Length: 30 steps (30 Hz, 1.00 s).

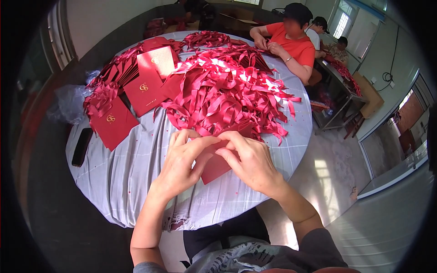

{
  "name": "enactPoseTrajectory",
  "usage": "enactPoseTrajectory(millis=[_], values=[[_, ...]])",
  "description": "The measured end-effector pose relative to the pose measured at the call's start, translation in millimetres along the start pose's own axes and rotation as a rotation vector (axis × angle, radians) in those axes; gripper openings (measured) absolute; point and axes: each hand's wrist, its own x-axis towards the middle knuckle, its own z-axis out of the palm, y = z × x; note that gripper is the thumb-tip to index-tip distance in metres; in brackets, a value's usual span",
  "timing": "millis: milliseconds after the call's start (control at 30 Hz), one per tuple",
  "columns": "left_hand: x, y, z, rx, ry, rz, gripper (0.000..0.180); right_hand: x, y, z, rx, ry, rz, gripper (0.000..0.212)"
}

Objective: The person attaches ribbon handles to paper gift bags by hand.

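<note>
Both hands, the left hand (pixel 184 161) and right hand (pixel 250 161), press together on a flat dark-red paper card (pixel 214 167) at the near edge of the grey-clothed round table (pixel 132 177), pinching it steady, within reach of the red satin ribbon heap (pixel 227 91).
</note>
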Motion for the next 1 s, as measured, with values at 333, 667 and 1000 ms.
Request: enactPoseTrajectory(millis=[333, 667, 1000], values=[[-8.6, 0.5, -1.0, 0.085, 0.045, 0.038, 0.042, 29.2, -0.2, -17.6, -0.251, -0.274, -0.251, 0.014], [-6.1, 3.0, 3.4, 0.162, 0.084, 0.015, 0.03, 85.7, 5.0, -26.7, -0.011, -0.91, 0.144, 0.02], [-2.5, 12.9, 12.8, 0.214, 0.077, -0.021, 0.029, 96.9, 6.9, -7.7, -0.112, -0.865, 0.32, 0.011]])
